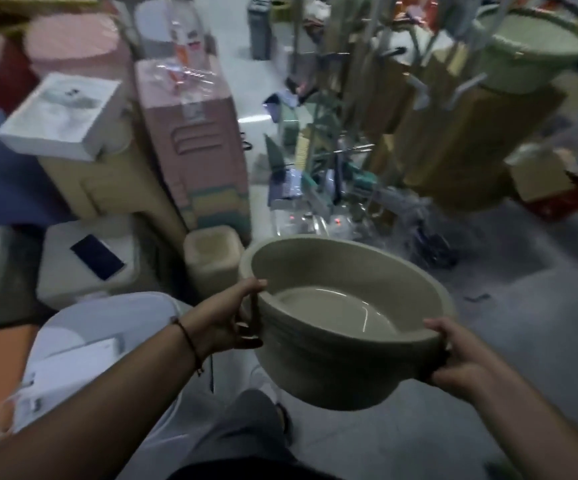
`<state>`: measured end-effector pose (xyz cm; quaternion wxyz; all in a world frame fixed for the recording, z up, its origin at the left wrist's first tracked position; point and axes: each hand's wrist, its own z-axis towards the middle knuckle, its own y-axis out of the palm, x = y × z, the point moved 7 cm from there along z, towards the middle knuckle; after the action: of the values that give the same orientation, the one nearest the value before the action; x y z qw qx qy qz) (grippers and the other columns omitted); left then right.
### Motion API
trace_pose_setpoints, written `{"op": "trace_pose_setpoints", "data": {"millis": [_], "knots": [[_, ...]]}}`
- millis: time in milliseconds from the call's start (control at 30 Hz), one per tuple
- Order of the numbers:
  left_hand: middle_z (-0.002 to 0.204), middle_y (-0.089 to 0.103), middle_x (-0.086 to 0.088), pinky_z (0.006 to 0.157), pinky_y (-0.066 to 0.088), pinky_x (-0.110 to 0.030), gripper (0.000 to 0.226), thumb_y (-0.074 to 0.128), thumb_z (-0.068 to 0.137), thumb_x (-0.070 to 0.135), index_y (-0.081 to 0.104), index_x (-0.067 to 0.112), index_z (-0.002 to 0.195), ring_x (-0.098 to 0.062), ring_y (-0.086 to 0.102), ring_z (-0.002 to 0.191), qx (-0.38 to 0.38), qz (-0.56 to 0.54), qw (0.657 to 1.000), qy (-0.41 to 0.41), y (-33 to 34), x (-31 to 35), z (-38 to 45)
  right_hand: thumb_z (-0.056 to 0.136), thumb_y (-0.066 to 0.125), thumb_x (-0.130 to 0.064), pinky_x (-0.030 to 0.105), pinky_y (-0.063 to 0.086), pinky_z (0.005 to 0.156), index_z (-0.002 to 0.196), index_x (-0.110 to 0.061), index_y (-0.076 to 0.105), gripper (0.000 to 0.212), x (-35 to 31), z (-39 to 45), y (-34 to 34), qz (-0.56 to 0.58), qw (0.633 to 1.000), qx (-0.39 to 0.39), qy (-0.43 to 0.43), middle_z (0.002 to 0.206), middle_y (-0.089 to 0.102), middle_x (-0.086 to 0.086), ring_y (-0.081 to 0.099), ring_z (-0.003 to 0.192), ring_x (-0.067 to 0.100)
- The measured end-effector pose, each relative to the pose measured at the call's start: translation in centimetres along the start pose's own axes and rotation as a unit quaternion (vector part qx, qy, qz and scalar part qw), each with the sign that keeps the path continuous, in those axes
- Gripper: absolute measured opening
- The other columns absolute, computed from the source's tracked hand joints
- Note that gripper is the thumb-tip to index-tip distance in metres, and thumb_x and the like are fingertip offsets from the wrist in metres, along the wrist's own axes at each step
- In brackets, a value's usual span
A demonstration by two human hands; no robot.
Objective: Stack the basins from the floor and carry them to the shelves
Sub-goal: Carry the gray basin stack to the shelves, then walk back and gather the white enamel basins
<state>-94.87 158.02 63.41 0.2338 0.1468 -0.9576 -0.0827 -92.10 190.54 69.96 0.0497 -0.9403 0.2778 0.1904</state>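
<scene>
A stack of nested beige basins (336,271) hangs in the air in front of me, tilted slightly toward me. Several rims show along its left side. My left hand (232,317) grips the left rim, thumb on top and fingers curled under. My right hand (453,355) grips the near right rim, thumb over the edge. Another pale green basin (536,53) sits high at the far right on brown boxes.
Tall pink (194,133) and cream (107,181) plastic bins crowd the left, with a white box (62,116) on top. A small beige bin (213,258) stands just left of the basins. Mops and brooms (336,150) clutter the middle. Grey floor (522,289) lies to the right.
</scene>
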Motion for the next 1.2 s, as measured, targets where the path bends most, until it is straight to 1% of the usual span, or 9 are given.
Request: {"op": "trace_pose_setpoints", "data": {"millis": [167, 300, 500, 633, 767, 867, 1000, 1100, 1200], "knots": [[0.124, 0.051, -0.017, 0.095, 0.05, -0.053, 0.05, 0.073, 0.08, 0.034, 0.056, 0.015, 0.124, -0.036, 0.054, 0.111, 0.03, -0.089, 0.995, -0.017, -1.5, 3.9, 6.2, 0.072, 0.063, -0.005, 0.052, 0.049, 0.07, 0.116, -0.006, 0.058, 0.044, -4.2, 6.1, 7.2, -0.077, 0.996, 0.001, 0.038, 0.096, 0.064, 0.023, 0.063, 0.086, 0.036], [0.117, 0.05, -0.015, 0.09, 0.051, -0.053, 0.037, 0.07, 0.082, 0.026, 0.055, 0.012, 0.112, -0.035, 0.052, 0.11, 0.049, -0.121, 0.99, -0.06, -2.5, 5.4, 11.2, 0.082, 0.05, 0.0, 0.045, 0.047, 0.089, 0.114, -0.001, 0.057, 0.032, -6.1, 11.4, 12.1, -0.137, 0.988, 0.013, 0.074, 0.095, 0.062, 0.022, 0.06, 0.086, 0.034], [0.103, 0.056, -0.013, 0.082, 0.052, -0.047, 0.028, 0.065, 0.084, 0.025, 0.058, 0.01, 0.106, -0.031, 0.054, 0.099, 0.088, -0.101, 0.983, -0.122, -4.7, 4.1, 23.2, 0.061, 0.044, 0.002, 0.043, 0.051, 0.068, 0.117, -0.004, 0.056, 0.058, -6.8, 26.9, 14.9, -0.225, 0.963, 0.086, 0.118, 0.112, 0.058, 0.017, 0.058, 0.097, 0.034], [0.103, 0.07, -0.015, 0.095, 0.054, -0.044, 0.026, 0.071, 0.084, 0.026, 0.064, 0.01, 0.104, -0.03, 0.065, 0.099, 0.134, -0.072, 0.982, -0.111, -6.7, -0.2, 34.1, 0.058, 0.037, 0.007, 0.039, 0.056, 0.052, 0.103, -0.004, 0.054, 0.05, -5.4, 40.7, 17.2, -0.269, 0.951, 0.075, 0.129, 0.093, 0.055, 0.016, 0.056, 0.082, 0.034], [0.091, 0.076, -0.008, 0.087, 0.057, -0.042, 0.048, 0.077, 0.058, 0.032, 0.07, 0.013, 0.102, -0.025, 0.07, 0.087, 0.149, -0.033, 0.985, -0.076, -8.8, -6.0, 44.8, 0.063, 0.037, 0.016, 0.033, 0.057, 0.045, 0.101, 0.0, 0.058, 0.046, -3.0, 55.2, 18.8, -0.338, 0.933, 0.038, 0.121, 0.079, 0.067, 0.018, 0.056, 0.079, 0.033], [0.097, 0.075, -0.007, 0.079, 0.059, -0.035, 0.038, 0.076, 0.069, 0.024, 0.07, 0.014, 0.105, -0.022, 0.071, 0.089, 0.162, -0.032, 0.983, -0.085, -9.2, -11.3, 51.8, 0.07, 0.037, 0.021, 0.023, 0.052, 0.04, 0.091, 0.002, 0.057, 0.034, -1.6, 64.6, 19.0, -0.408, 0.906, 0.018, 0.111, 0.06, 0.067, 0.011, 0.053, 0.073, 0.028], [0.1, 0.075, -0.011, 0.074, 0.061, -0.036, 0.028, 0.074, 0.078, 0.011, 0.07, 0.012, 0.106, -0.024, 0.073, 0.088, 0.192, -0.07, 0.975, -0.086, -9.0, -17.2, 59.0, 0.08, 0.037, 0.02, 0.022, 0.053, 0.047, 0.106, 0.003, 0.054, 0.036, 0.5, 74.1, 17.9, -0.449, 0.888, 0.006, 0.098, 0.076, 0.063, 0.014, 0.054, 0.074, 0.027], [0.095, 0.076, -0.005, 0.077, 0.061, -0.042, 0.036, 0.078, 0.063, 0.025, 0.072, 0.02, 0.098, -0.023, 0.073, 0.087, 0.224, -0.052, 0.969, -0.088, -9.7, -21.0, 61.7, 0.079, 0.043, 0.022, 0.028, 0.055, 0.055, 0.104, 0.004, 0.056, 0.034, 2.6, 77.6, 16.5, -0.47, 0.878, 0.003, 0.095, 0.095, 0.061, 0.016, 0.056, 0.078, 0.027], [0.093, 0.075, 0.001, 0.079, 0.059, -0.038, 0.021, 0.082, 0.076, 0.024, 0.069, 0.028, 0.091, -0.019, 0.071, 0.09, 0.234, -0.018, 0.969, -0.077, -10.4, -23.2, 62.8, 0.081, 0.054, 0.017, 0.032, 0.049, 0.068, 0.119, 0.0, 0.055, 0.042, 4.3, 79.1, 15.0, -0.515, 0.854, -0.008, 0.076, 0.113, 0.061, 0.013, 0.057, 0.092, 0.028]]}}
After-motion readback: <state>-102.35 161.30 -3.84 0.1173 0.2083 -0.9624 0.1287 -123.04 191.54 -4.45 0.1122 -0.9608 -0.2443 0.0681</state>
